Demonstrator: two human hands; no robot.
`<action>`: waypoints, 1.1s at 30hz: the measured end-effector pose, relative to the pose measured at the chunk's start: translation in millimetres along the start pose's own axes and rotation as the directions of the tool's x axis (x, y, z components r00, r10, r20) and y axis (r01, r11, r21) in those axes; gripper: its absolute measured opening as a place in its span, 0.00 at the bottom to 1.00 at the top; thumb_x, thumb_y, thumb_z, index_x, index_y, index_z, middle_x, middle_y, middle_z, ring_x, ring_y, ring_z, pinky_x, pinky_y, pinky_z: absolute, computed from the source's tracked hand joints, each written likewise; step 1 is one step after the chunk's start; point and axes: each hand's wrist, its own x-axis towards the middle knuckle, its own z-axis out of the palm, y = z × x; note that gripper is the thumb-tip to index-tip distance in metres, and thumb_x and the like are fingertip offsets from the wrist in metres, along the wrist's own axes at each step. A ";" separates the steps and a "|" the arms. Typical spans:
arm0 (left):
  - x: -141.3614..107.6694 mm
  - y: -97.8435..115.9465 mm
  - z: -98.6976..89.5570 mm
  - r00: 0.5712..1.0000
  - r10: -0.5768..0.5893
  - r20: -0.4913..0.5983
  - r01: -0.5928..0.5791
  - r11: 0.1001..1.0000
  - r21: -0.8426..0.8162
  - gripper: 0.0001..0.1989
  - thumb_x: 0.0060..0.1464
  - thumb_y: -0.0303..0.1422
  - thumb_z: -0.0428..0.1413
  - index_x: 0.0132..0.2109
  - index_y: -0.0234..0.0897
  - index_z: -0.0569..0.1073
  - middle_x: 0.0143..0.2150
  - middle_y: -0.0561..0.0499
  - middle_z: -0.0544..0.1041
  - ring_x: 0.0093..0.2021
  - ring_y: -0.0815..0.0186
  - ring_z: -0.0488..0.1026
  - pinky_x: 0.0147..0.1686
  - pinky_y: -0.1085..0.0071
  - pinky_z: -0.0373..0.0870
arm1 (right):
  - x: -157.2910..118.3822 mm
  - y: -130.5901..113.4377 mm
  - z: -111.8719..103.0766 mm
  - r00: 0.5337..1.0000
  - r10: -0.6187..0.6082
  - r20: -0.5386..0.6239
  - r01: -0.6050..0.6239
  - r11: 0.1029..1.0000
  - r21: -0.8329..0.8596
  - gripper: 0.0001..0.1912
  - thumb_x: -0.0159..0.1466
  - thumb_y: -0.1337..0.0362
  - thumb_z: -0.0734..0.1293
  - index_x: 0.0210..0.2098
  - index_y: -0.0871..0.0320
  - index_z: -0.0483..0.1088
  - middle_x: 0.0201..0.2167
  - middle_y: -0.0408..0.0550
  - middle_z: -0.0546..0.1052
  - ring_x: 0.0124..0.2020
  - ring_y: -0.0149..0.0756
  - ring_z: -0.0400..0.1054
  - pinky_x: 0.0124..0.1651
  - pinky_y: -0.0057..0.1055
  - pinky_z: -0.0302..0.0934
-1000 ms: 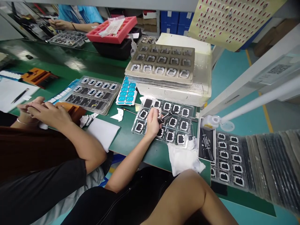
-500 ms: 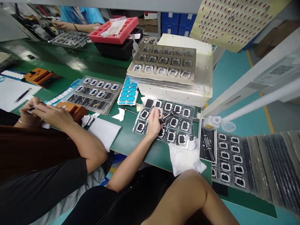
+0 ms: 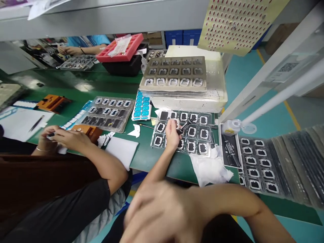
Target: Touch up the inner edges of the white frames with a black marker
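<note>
My left hand [image 3: 172, 135] is closed round a black pen-like tool [image 3: 186, 126] above a clear plastic tray [image 3: 186, 151]. White square frames with black centres fill most of the tray's pockets. One frame [image 3: 175, 123] shows by the fingertips of my left hand; whether they touch it is unclear. Large and smeared by motion, my right hand [image 3: 162, 211] is raised in the foreground over my lap, its fingers bent; what it holds, if anything, cannot be seen. A crumpled white cloth [image 3: 211, 168] lies at the tray's lower right corner.
A co-worker's hands [image 3: 63, 136] work at the left beside an orange fixture [image 3: 88, 131]. Behind the tray, a beige tray [image 3: 174, 86] rests on a white foam box [image 3: 215, 98]. A bottle [image 3: 231, 127] and stacked trays [image 3: 258, 162] stand at the right, near a white post [image 3: 268, 77].
My right hand has come into view in the foreground. My left hand still holds the black tool over the tray. The whole view has shifted, with the bench lying slightly further right in the frame.
</note>
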 end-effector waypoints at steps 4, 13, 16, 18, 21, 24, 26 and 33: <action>-1.6 -4.4 -0.5 0.999 0.019 -0.027 -0.019 1.000 -0.001 0.30 0.71 0.66 0.53 0.41 0.43 0.65 0.34 0.54 0.70 0.23 0.73 0.62 0.17 0.74 0.57 | -145.0 -4.3 11.5 0.737 0.550 -0.393 -0.541 0.829 0.145 0.22 0.75 0.69 0.65 0.63 0.49 0.82 0.35 0.46 0.85 0.33 0.34 0.77 0.39 0.37 0.73; -6.9 -6.1 -1.8 0.995 0.094 0.021 -0.094 0.996 0.000 0.32 0.68 0.68 0.56 0.45 0.41 0.69 0.37 0.57 0.69 0.20 0.76 0.63 0.13 0.76 0.62 | -222.3 61.8 58.3 0.612 0.732 -0.300 -0.790 0.548 -0.276 0.34 0.77 0.71 0.60 0.81 0.57 0.60 0.46 0.53 0.83 0.45 0.46 0.75 0.45 0.41 0.70; -9.7 -7.3 -1.6 0.992 0.117 0.047 -0.118 0.993 0.017 0.32 0.68 0.67 0.57 0.47 0.41 0.72 0.38 0.56 0.72 0.20 0.77 0.64 0.13 0.77 0.63 | -227.8 65.2 60.2 0.615 0.734 -0.289 -0.788 0.575 -0.219 0.31 0.78 0.69 0.60 0.79 0.60 0.63 0.50 0.56 0.82 0.50 0.48 0.75 0.48 0.42 0.73; -11.0 -8.3 -1.6 0.990 0.124 0.067 -0.126 0.992 0.022 0.32 0.67 0.68 0.57 0.48 0.42 0.73 0.37 0.56 0.74 0.20 0.75 0.65 0.13 0.76 0.63 | -229.5 67.9 61.3 0.598 0.745 -0.295 -0.801 0.569 -0.186 0.29 0.79 0.68 0.60 0.77 0.60 0.65 0.50 0.56 0.82 0.52 0.49 0.75 0.50 0.43 0.74; -11.9 -9.6 -2.9 0.978 0.178 0.108 -0.183 0.982 0.040 0.29 0.70 0.65 0.56 0.49 0.42 0.73 0.35 0.56 0.75 0.21 0.74 0.66 0.15 0.76 0.64 | -231.2 71.0 62.9 0.560 0.767 -0.315 -0.826 0.546 -0.139 0.25 0.79 0.67 0.61 0.72 0.59 0.71 0.48 0.57 0.82 0.52 0.50 0.75 0.52 0.45 0.75; -12.6 -10.7 -4.8 0.946 0.294 0.138 -0.308 0.947 0.094 0.23 0.76 0.59 0.55 0.51 0.43 0.74 0.34 0.56 0.77 0.22 0.73 0.67 0.20 0.75 0.65 | -232.5 70.5 64.1 0.527 0.783 -0.330 -0.845 0.525 -0.104 0.22 0.77 0.67 0.62 0.67 0.59 0.74 0.50 0.56 0.83 0.52 0.50 0.76 0.52 0.46 0.75; -13.1 -11.3 -5.5 0.916 0.377 0.135 -0.394 0.909 0.134 0.21 0.77 0.55 0.54 0.52 0.42 0.76 0.34 0.55 0.78 0.26 0.72 0.72 0.27 0.74 0.69 | -231.9 68.5 64.9 0.513 0.790 -0.335 -0.852 0.516 -0.089 0.22 0.76 0.67 0.63 0.67 0.59 0.73 0.54 0.56 0.84 0.53 0.50 0.77 0.53 0.46 0.75; -13.1 -12.8 -4.0 0.824 0.555 0.117 -0.567 0.804 0.178 0.18 0.80 0.51 0.52 0.55 0.44 0.77 0.35 0.54 0.78 0.32 0.69 0.77 0.35 0.71 0.71 | -219.0 59.7 69.8 0.492 0.820 -0.292 -0.870 0.469 -0.149 0.29 0.74 0.67 0.62 0.74 0.59 0.66 0.54 0.60 0.80 0.55 0.54 0.76 0.48 0.45 0.77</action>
